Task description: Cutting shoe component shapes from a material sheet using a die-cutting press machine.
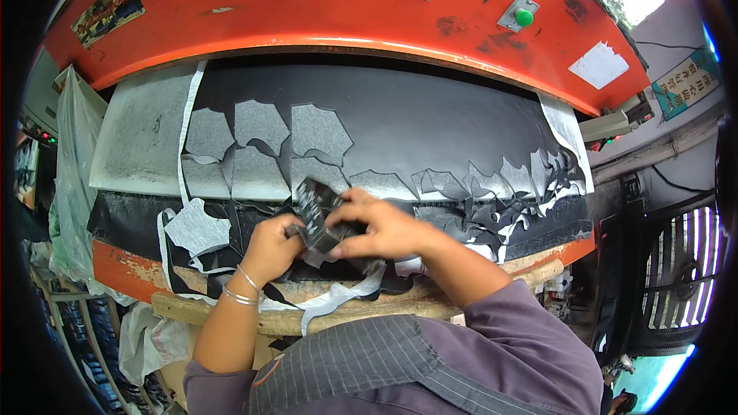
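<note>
A dark metal cutting die, hollow and tilted, is held above the near edge of the black sheet material. My right hand grips its right side, thumb low and fingers over the top. Curled closed, my left hand pinches at the die's left edge; its fingertips are partly hidden. A scrap of grey material shows just under the die. Several angular grey shapes, one of them a cut-out, mark the sheet behind it. Beside my left wrist lies a loose grey piece.
The orange press beam, with two green buttons and a red one, spans the far side. Tangled black and white offcuts lie at the right. A worn wooden rail runs along the front, with a trailing strip over it.
</note>
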`<state>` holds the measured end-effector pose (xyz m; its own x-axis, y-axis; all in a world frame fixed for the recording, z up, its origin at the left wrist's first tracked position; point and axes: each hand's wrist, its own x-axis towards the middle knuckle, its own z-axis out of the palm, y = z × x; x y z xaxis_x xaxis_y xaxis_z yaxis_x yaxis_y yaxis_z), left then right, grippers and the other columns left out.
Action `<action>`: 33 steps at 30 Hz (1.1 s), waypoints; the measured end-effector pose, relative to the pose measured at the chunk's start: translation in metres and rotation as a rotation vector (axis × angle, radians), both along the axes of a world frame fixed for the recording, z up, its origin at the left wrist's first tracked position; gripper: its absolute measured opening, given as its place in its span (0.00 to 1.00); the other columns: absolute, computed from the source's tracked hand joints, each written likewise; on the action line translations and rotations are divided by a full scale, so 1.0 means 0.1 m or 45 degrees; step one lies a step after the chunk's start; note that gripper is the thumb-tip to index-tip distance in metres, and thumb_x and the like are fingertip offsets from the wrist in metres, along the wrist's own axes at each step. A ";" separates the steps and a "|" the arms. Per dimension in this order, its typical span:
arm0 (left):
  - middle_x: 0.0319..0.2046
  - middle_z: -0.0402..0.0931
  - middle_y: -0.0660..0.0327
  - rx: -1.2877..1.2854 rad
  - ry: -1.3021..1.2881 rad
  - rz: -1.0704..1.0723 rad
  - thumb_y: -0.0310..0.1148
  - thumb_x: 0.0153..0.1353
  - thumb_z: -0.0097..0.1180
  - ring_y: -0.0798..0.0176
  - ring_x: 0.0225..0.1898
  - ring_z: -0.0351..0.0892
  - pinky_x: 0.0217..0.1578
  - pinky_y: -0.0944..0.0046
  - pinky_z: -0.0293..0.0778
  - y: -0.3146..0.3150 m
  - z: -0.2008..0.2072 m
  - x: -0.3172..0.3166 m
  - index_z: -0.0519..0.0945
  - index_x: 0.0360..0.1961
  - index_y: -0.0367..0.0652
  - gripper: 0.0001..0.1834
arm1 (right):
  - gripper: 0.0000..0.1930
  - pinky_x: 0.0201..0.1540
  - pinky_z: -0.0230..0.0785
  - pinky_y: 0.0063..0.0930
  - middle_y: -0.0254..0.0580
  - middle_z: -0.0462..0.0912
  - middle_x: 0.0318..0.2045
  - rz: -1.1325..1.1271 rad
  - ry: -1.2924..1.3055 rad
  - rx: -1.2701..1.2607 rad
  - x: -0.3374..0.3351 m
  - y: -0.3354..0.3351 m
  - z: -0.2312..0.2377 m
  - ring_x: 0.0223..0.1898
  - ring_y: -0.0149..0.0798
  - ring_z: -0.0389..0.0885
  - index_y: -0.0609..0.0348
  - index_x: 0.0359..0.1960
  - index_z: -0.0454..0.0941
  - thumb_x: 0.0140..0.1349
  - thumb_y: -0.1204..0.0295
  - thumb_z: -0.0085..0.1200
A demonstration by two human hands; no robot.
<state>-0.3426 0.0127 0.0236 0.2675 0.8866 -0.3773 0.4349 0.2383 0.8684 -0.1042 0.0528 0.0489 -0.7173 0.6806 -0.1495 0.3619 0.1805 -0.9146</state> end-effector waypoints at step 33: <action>0.55 0.73 0.50 1.085 0.286 -0.056 0.27 0.51 0.55 0.47 0.65 0.63 0.66 0.47 0.53 0.57 -0.46 0.91 0.68 0.44 0.41 0.18 | 0.40 0.61 0.59 0.49 0.57 0.75 0.55 -0.665 -0.597 1.122 0.92 0.44 -0.65 0.56 0.50 0.75 0.65 0.61 0.64 0.45 0.61 0.66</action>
